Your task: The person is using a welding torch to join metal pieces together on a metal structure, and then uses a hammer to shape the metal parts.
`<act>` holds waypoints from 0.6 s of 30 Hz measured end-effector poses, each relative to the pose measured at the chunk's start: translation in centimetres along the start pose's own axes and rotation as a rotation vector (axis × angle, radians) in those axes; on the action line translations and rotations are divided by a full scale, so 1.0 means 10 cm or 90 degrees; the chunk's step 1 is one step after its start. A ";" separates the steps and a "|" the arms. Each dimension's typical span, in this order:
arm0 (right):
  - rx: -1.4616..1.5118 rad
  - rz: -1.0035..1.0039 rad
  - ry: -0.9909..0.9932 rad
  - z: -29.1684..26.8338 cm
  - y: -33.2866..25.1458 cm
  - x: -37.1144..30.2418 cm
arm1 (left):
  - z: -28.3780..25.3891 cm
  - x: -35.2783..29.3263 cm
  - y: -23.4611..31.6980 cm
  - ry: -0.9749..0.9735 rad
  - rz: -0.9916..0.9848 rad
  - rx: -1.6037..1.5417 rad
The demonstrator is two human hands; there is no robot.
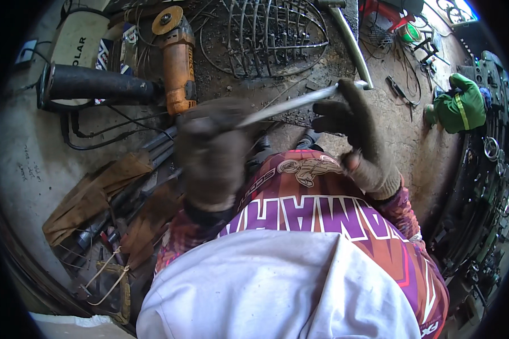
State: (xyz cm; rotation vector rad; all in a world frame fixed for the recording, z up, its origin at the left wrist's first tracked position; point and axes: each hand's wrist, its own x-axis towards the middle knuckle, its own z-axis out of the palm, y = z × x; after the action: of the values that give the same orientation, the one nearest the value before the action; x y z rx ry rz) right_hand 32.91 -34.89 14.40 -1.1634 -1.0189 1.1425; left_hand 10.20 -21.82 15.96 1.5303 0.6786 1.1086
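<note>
- Cloth (254, 282), white and creased, nearest.
- Left hand (212, 152) in a brown knit glove, blurred, looks curled around the near end of a pale, straight, slender rod (294, 104).
- Right hand (362, 133), likewise gloved, half open, fingers spread at the rod's far end; contact unclear.
- Orange-bodied angle grinder (179, 68), beyond the left hand.
- Dark metal-bar grille (255, 39), farthest.

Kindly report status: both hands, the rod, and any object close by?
Left hand blurred, closed on rod. Right hand open at its far end, contact unclear. Grinder just beyond left hand.
</note>
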 end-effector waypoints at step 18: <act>-0.041 0.039 0.185 -0.13 0.49 -0.22 | -0.60 0.51 0.41 -0.034 -0.090 0.462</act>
State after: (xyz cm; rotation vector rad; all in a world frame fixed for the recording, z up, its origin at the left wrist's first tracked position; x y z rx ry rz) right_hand 33.29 -37.10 9.34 -1.3751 -0.8059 0.9580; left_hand 6.28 -15.89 21.33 2.0642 1.2169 0.7373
